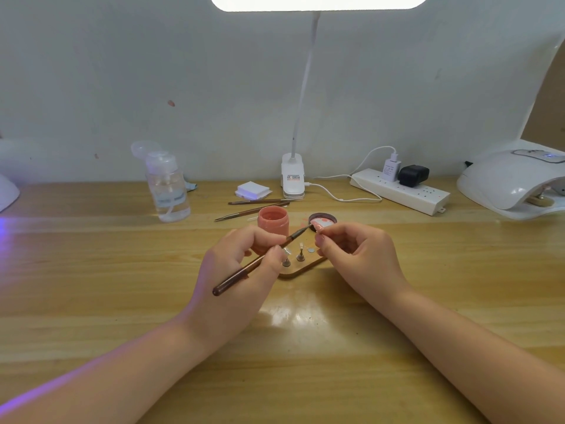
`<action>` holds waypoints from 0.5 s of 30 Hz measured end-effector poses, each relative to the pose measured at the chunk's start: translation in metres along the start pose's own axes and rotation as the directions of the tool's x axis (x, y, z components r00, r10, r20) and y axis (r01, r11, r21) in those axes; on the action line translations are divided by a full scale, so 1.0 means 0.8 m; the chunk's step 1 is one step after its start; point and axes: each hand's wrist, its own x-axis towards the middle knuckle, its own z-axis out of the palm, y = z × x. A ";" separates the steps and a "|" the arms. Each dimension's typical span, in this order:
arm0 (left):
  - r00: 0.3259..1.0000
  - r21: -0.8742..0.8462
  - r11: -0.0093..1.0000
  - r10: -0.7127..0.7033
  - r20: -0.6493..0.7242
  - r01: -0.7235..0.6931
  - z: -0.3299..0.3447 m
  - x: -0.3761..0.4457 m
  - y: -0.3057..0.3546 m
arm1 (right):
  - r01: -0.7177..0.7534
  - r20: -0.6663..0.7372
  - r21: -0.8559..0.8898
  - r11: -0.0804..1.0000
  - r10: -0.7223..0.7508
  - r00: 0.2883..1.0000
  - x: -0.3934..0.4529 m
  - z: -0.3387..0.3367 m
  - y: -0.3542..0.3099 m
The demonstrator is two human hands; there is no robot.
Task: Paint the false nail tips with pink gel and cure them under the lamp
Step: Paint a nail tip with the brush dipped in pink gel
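Your forearms come in from the bottom corners of the frame and meet at centre. Left hand (244, 258) grips the brush (260, 261), fingers curled round the shaft; its long axis runs from lower left up to upper right, bristle end just at the right hand's fingertips. Right hand (351, 249) pinches sth small btw thumb and forefinger, prob. a nail tip (319, 228), but too small to say for sure. So the coming stroke is along this diagonal, and the left hand does the moving.

Below the two hands, the holder board (302, 269) carries two small stands (300, 255) with clear tips. Pink gel jar (273, 221) stands just above the left hand, its open lid (324, 221) w/ gel smear just above the right fingertips. Curing lamp (513, 182) is well apart, at right edge of frame, i.e. nearer to your right hand.
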 end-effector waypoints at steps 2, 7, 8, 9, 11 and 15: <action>0.999 0.005 1.000 0.027 0.018 -0.027 0.002 0.000 0.003 | 0.007 -0.001 -0.004 1.000 -0.007 1.000 0.000 0.001 -0.001; 1.000 0.026 1.000 -0.007 0.026 0.007 0.001 -0.002 0.000 | -0.020 -0.017 0.017 1.000 0.020 1.000 0.000 0.001 0.000; 1.000 0.013 1.000 -0.010 0.010 0.009 0.000 -0.002 0.000 | -0.021 -0.019 0.018 1.000 0.021 1.000 0.000 0.001 0.000; 1.000 0.005 1.000 -0.004 0.001 0.004 0.000 -0.001 0.002 | -0.020 -0.019 0.019 1.000 0.021 1.000 0.000 0.001 0.000; 1.000 0.012 1.000 0.026 0.011 -0.026 0.002 -0.001 0.006 | -0.014 -0.017 0.018 1.000 0.015 1.000 0.000 0.001 0.000; 0.999 0.051 0.998 0.025 0.046 -0.028 0.004 -0.002 0.008 | -0.018 -0.019 0.016 1.000 0.019 1.000 0.001 0.001 0.002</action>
